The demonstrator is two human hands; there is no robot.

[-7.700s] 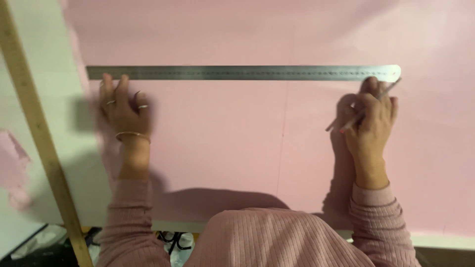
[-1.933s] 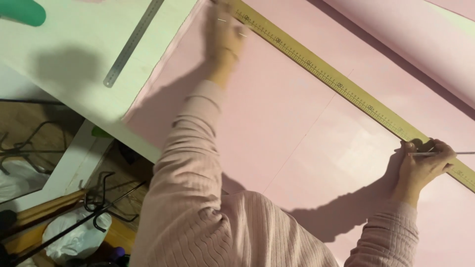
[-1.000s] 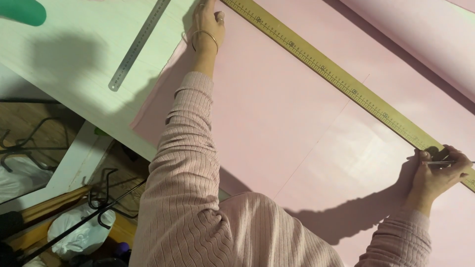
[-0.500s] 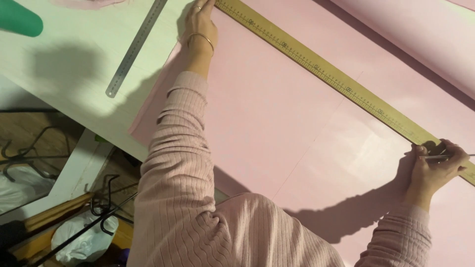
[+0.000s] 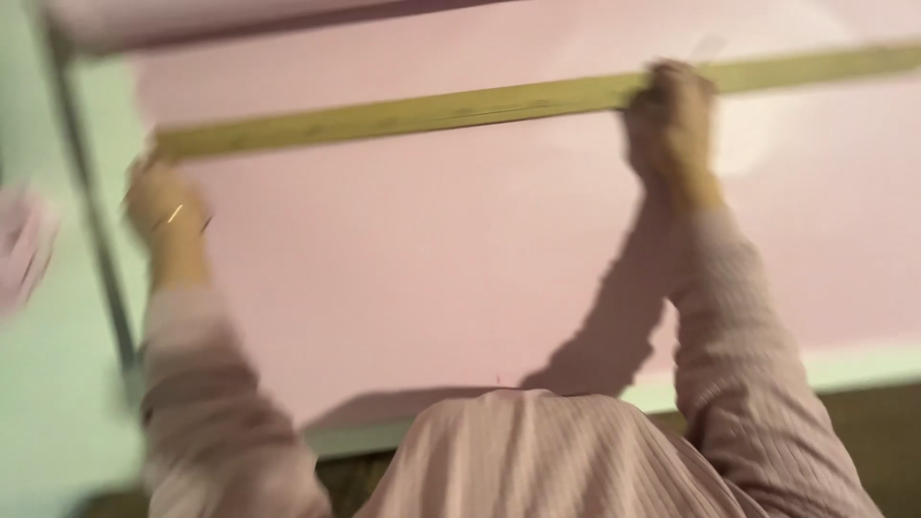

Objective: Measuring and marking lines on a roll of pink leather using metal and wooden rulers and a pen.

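Frame is motion-blurred, so fine detail is unreliable. Risk as I read it: the long yellow wooden straightedge (image 5: 460,107) is pinned only at two spots, so uneven pressure from either hand could let it pivot or slide on the smooth pink sheet material (image 5: 432,278) and skew any line taken off it. The sheet could also creep on the pale desk (image 5: 58,422) if it gets pushed sideways. Left hand (image 5: 165,203) is at the near-left end of the straightedge, just below it and touching or almost touching; I cannot tell whether it is flat or curled, something small glints at the wrist. Right hand (image 5: 672,120) sits on the straightedge right of centre, fingers curled over its far edge and pressing down; any tool in it is too blurred to make out. Straightedge runs left to right across the far part of the sheet, rising slightly rightwards. Thin grey metal ruler (image 5: 91,211) lies along the left, on the desk beside the sheet's edge.
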